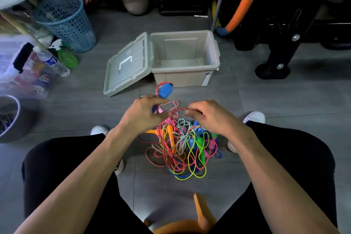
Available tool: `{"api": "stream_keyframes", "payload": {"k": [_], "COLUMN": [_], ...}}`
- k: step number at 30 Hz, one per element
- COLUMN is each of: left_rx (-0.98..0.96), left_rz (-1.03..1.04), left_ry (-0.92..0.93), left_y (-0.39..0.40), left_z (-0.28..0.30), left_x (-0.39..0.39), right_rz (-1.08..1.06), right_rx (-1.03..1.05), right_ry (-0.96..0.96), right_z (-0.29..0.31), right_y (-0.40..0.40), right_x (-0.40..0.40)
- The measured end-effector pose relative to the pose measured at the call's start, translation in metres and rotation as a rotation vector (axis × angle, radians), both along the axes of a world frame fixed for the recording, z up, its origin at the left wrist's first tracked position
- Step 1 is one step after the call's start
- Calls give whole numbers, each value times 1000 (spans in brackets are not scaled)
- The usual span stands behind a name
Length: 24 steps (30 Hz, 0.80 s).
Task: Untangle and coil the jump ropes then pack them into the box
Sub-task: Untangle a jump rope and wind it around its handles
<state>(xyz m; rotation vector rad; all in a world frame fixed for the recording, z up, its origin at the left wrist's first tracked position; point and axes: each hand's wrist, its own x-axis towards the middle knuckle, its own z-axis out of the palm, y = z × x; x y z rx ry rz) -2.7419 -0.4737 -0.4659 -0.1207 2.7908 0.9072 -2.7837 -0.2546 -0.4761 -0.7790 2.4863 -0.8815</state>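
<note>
A tangle of colourful jump ropes (pixel 182 150) lies on the grey floor between my feet, with orange, green, blue and pink handles mixed in. My left hand (pixel 144 114) grips a blue handle (pixel 165 90) that sticks up past my fingers, along with a red-and-white twisted rope (pixel 171 103). My right hand (pixel 210 116) pinches the same red-and-white rope just to the right, above the pile. The beige plastic box (pixel 214 59) stands open and empty beyond the pile, its lid (pixel 127 64) hanging off its left side onto the floor.
A blue mesh bin (pixel 66 23), a water bottle (pixel 52 61) and a green spray bottle (pixel 66 57) stand at the left. A metal bowl (pixel 9 116) is at the far left. Black equipment legs (pixel 275 66) stand at the right. An orange stool (pixel 201 214) is under me.
</note>
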Motion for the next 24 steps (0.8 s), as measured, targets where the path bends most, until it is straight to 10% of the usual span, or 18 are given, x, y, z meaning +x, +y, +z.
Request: {"api": "stream_keyframes", "payload": {"k": [5, 24], "left_rx": [-33, -124], "left_rz": [-239, 393], "left_ry": [152, 125], "left_y": [19, -25], "left_z": [-8, 7], "left_x": [7, -13], "right_rz": [22, -134], "right_rx": [-16, 122], "right_ry": [-18, -58], "right_z": [3, -15], "right_y": [-5, 18], "right_x": [8, -11]}}
